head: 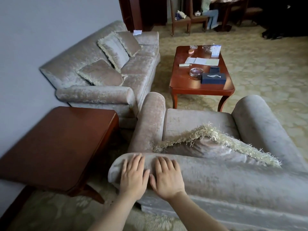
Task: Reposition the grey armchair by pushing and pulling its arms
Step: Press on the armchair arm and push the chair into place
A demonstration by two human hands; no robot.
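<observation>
The grey armchair [221,182] fills the lower right, seen from behind its backrest. A fringed cushion [215,147] leans inside against the back. Its left arm [150,124] and right arm [260,124] run away from me. My left hand [133,175] and my right hand [166,177] lie flat, palms down, side by side on the left end of the backrest's top edge. The fingers are spread and point forward. Neither hand grips anything.
A dark wooden side table [55,147] stands just left of the armchair. A matching sofa [103,72] with cushions sits along the wall beyond. A wooden coffee table [185,80] with papers, an ashtray and a box stands ahead. A seated person [210,12] is far back.
</observation>
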